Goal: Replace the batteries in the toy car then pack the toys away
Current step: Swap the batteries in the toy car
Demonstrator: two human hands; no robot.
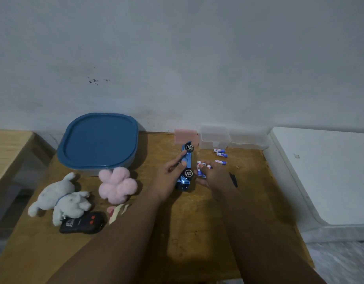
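Observation:
A shiny blue toy car point(186, 160) lies tipped on its side on the wooden table point(177, 232), wheels facing right. My left hand point(170, 177) grips it from the left. My right hand point(212, 177) rests over a cluster of blue-and-white batteries point(200, 168) just right of the car, fingers closed on them. Three more batteries point(220, 155) lie loose further right. A black remote control point(82, 222) sits at the front left.
A blue-lidded storage box point(99, 140) stands at the back left. A white plush rabbit point(60, 199) and a pink plush toy point(116, 185) lie before it. Clear plastic boxes point(215, 137), a pink block point(185, 135) and a black screwdriver point(233, 179) are also here.

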